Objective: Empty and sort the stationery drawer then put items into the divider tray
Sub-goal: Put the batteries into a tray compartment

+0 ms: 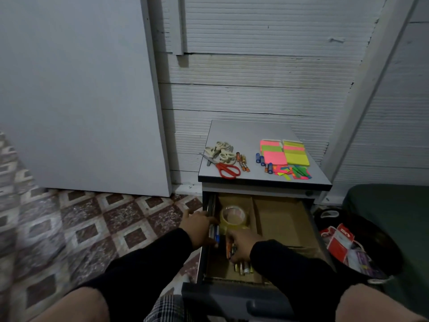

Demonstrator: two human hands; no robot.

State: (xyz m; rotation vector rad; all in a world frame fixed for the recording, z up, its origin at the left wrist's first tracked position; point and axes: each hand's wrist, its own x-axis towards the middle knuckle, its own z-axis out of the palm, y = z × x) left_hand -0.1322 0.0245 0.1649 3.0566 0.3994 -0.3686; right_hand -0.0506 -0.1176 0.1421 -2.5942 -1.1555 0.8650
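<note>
Fingers (210,223) of the left hand (198,225) curl round a small bundle of blue-capped batteries (214,233), gripping them at the left wall of the open drawer (312,219). The right hand (241,241) reaches down into the drawer, its fingers bent over dark, orange-banded batteries (231,251); whether they clamp them or only rest on them I cannot tell. More gold-coloured batteries (242,268) lie loose just in front of that hand.

Inside the drawer sits a brown cardboard divider tray (283,217) with matte, flat walls that split it into long compartments. A roll of clear tape (233,217), glossy and round, stands in the left compartment, just beyond the hands. Both sleeves are black cloth.

On the smooth grey bench (232,135) above the drawer, sorted piles lie apart: cream masking-tape rolls (221,152) heaped at the left, red-handled scissors (225,168) with steel blades beside them, slim orange batteries (242,161), blue batteries (261,160), square pads of sticky notes (284,153) in neon pink, green and yellow, and thin neon page flags (293,173) scattered at the front edge.

A ribbed white wall (255,77) stands behind, and the floor (92,217) has a diamond-patterned tile. A dark bag (348,242) with red packaging sits to the right.
</note>
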